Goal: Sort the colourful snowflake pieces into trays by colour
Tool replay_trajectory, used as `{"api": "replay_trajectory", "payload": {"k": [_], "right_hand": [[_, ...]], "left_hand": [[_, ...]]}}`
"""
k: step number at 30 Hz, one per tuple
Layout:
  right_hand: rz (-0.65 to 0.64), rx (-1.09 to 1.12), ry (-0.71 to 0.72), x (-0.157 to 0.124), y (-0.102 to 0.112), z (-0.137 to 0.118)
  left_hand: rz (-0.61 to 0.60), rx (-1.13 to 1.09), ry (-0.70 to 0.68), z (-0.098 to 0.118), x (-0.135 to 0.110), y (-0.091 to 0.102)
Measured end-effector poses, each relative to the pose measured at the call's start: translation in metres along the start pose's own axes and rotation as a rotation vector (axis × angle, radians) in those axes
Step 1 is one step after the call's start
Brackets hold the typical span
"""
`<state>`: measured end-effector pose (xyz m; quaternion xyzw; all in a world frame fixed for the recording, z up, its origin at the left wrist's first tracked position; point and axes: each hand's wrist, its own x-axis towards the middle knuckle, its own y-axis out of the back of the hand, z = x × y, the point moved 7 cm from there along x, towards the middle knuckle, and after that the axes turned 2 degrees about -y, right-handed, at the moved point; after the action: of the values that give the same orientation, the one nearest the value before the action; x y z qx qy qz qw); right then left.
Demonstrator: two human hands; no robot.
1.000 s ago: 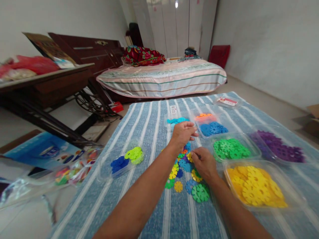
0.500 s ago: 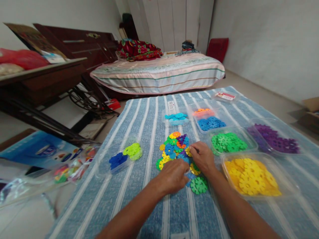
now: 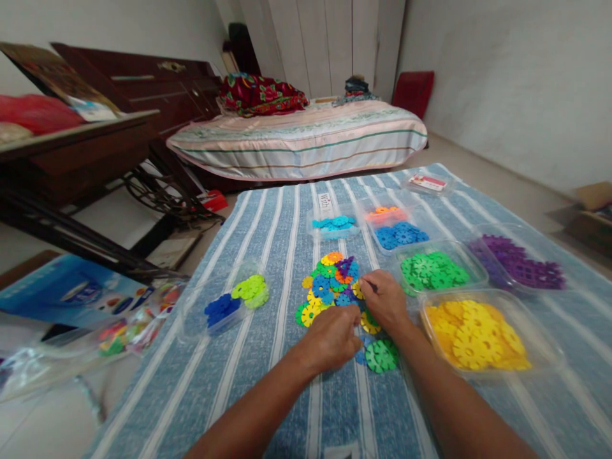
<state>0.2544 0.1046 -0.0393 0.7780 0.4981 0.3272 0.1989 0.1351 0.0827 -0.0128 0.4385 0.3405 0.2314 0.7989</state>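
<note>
A mixed pile of notched plastic discs, in blue, green, yellow, orange and purple, lies on the striped cloth in front of me. My left hand is closed over the near side of the pile, fingers curled in. Close to its right, my right hand is closed too, thumb and fingers pressed together at the pile's right edge. What either hand grips is hidden by the fingers. A larger green disc lies just below the hands, overlapping blue ones.
On the right stand clear tubs of yellow discs, green discs and purple pieces. Behind the pile are tubs of blue discs and light-blue discs. Dark-blue discs and lime discs sit left.
The view has shifted slightly, so the whole scene sits a little further left. Both hands stay closed at the pile, with hardly any movement.
</note>
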Motion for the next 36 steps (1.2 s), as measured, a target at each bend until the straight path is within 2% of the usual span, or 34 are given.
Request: {"api": "replay_trajectory", "payload": {"k": [4, 10, 15, 18, 20, 22, 25, 27, 31, 36], "right_hand": [[-0.008, -0.014, 0.003, 0.000, -0.001, 0.000], [-0.013, -0.011, 0.008, 0.001, -0.002, 0.001], [-0.010, 0.001, 0.013, 0.001, -0.001, 0.000], [-0.006, 0.002, 0.004, 0.001, -0.001, 0.000], [-0.009, 0.007, 0.001, 0.001, -0.001, 0.000], [-0.009, 0.008, 0.003, 0.001, -0.001, 0.000], [-0.005, 0.014, 0.008, 0.001, -0.001, 0.000], [0.002, 0.021, 0.007, 0.001, 0.000, 0.000], [0.001, 0.034, 0.004, 0.002, -0.001, 0.000], [0.019, 0.011, 0.003, 0.003, -0.001, 0.000]], "left_hand": [[-0.059, 0.134, -0.045, 0.011, -0.004, -0.001], [-0.088, 0.186, -0.049, 0.017, -0.006, -0.001], [-0.028, 0.209, -0.070, 0.015, -0.007, -0.001], [0.049, 0.236, -0.010, 0.012, -0.007, 0.007], [0.088, 0.219, 0.017, 0.014, -0.009, 0.011], [0.073, 0.158, -0.024, 0.022, -0.011, 0.009], [0.013, 0.094, -0.130, 0.038, -0.014, -0.005], [0.004, 0.095, -0.146, 0.042, -0.014, -0.015], [0.030, 0.069, -0.128, 0.042, -0.010, -0.024], [0.057, -0.068, -0.077, 0.031, -0.012, -0.017]]}}
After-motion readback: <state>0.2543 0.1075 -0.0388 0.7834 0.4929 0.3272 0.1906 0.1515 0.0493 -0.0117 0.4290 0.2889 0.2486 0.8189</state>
